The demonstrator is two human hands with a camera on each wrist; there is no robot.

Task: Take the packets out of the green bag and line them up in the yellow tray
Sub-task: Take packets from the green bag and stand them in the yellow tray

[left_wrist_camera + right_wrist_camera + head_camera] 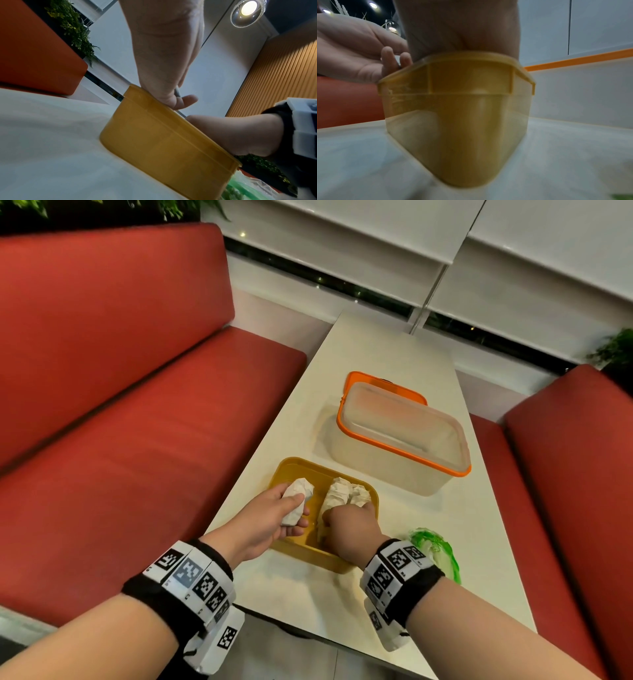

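left hand fingers curled gripping, right hand fisted, knuckles up

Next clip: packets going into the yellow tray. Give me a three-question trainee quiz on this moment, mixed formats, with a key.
1. True or false: the left hand holds a white packet over the yellow tray.
2. Where is the green bag? A) inside the tray B) on the table right of the tray C) on the red seat
3. Fill in: the clear container has an ____ rim.

Key: 1 true; 2 B; 3 orange
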